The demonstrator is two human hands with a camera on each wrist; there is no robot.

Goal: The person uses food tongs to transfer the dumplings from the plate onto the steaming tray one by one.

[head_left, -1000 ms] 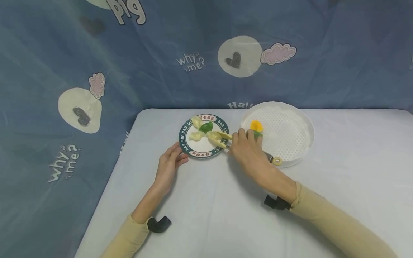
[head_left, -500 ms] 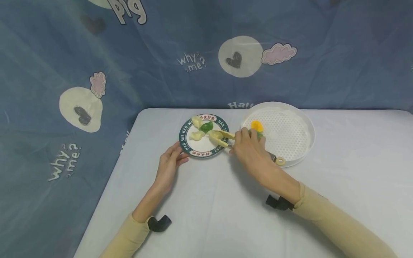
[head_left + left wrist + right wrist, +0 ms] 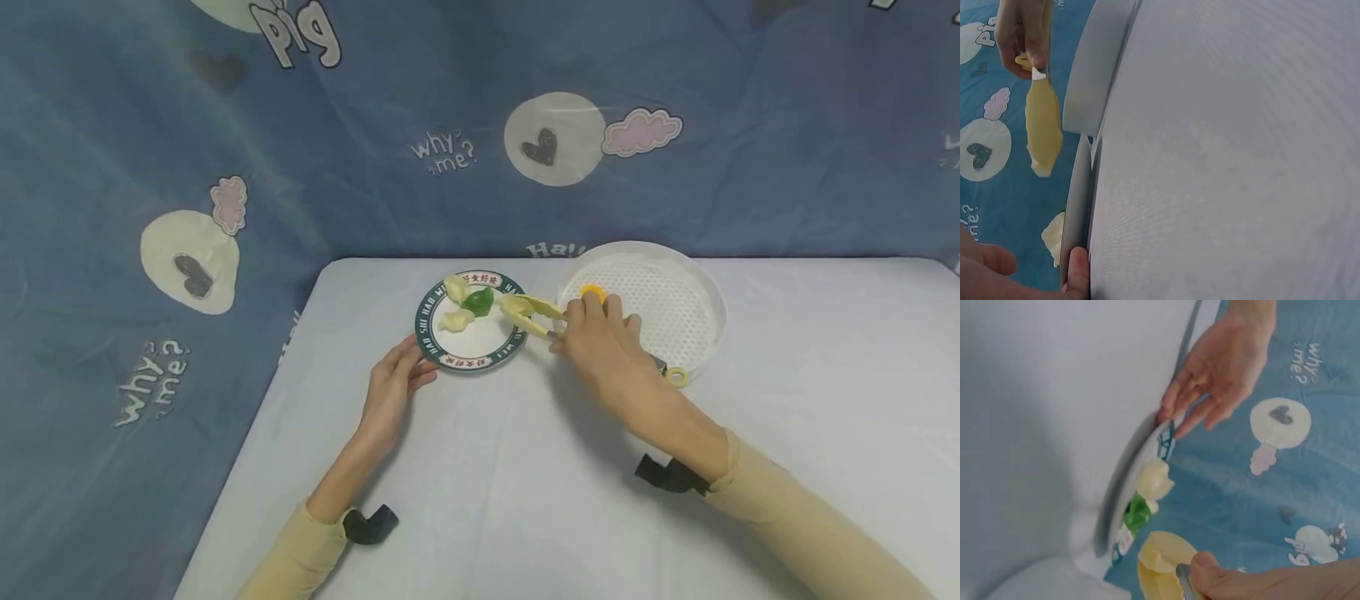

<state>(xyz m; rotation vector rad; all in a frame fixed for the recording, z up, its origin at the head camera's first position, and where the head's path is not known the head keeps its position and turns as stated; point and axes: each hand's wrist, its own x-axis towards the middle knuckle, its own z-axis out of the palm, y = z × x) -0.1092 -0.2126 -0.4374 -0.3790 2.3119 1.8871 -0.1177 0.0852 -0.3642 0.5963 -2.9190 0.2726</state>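
My right hand [image 3: 603, 342] grips yellow-tipped tongs [image 3: 546, 307]. Between their tips is a pale yellow dumpling [image 3: 516, 307], which overlaps the plate's right rim in the head view. The left wrist view shows the tongs' yellow end [image 3: 1044, 125] raised above plate level. On the green-rimmed plate [image 3: 467, 363] lie two pale dumplings [image 3: 456, 320] and a green dumpling-shaped piece [image 3: 478, 302]. Fingers of my left hand [image 3: 390, 387] touch the plate's left rim, loosely extended in the right wrist view.
A round white tray [image 3: 716, 321] with a dimpled base stands right of the plate, partly behind my right hand. A yellow-orange piece [image 3: 593, 291] sits at its left side. A blue printed cloth [image 3: 375, 200] hangs behind the white table [image 3: 480, 500].
The tongs, with the pale dumpling between their tips, have moved right and up off the plate's middle. My left hand has stayed at the rim.
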